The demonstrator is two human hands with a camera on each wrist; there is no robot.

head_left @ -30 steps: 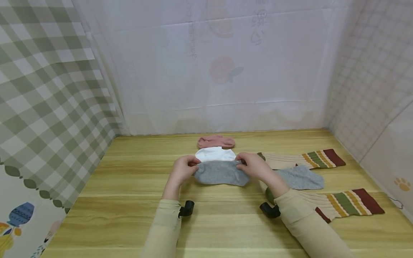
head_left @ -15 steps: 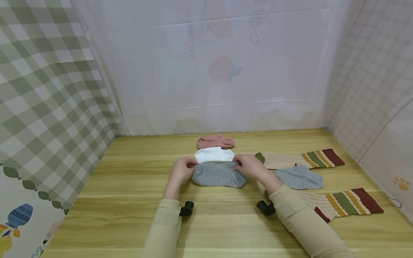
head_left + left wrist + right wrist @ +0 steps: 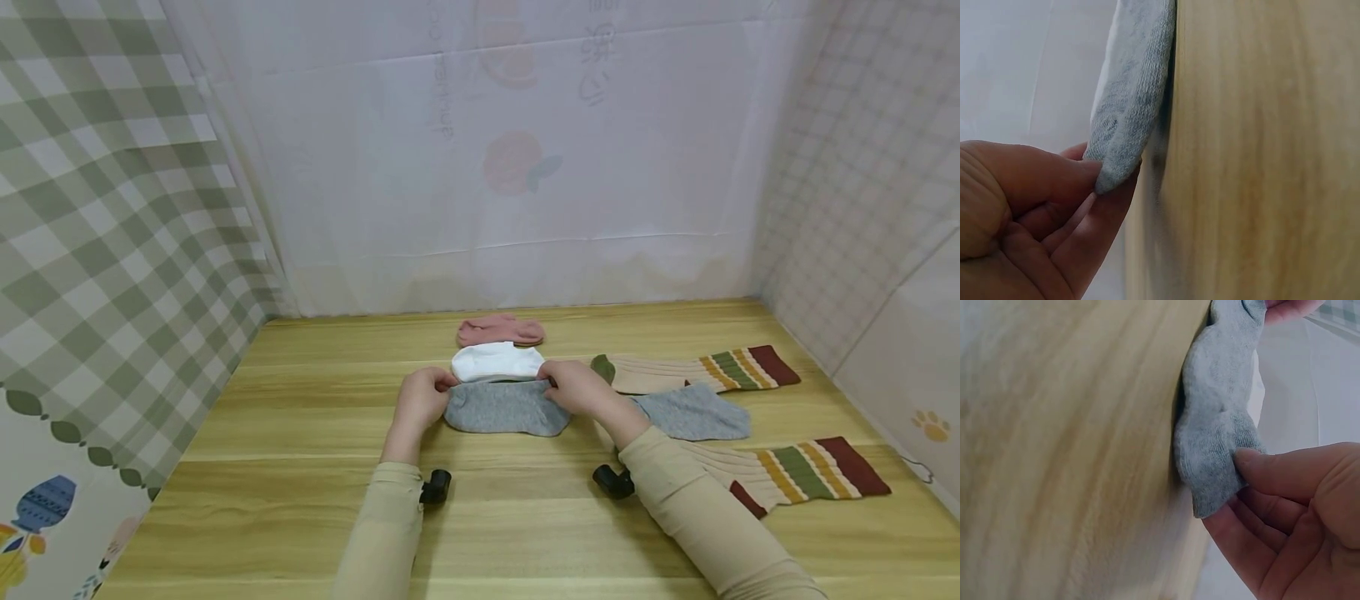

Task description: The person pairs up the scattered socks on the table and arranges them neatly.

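Note:
A grey sock lies crosswise at the middle of the table, just in front of a white sock. My left hand pinches its left end between thumb and fingers, as the left wrist view shows closely. At the other end, my right hand pinches the sock with the thumb on top and fingers beneath. Behind the white sock is a pink sock, the farthest of the row.
To the right lie a second grey sock and two long cream striped socks, one behind it and one nearer. A white sheet hangs behind the wooden table, and green checked cloth hangs at left.
Both hands have lowered the grey sock slightly toward me and left, down near the table in front of the white sock. The other socks stay put.

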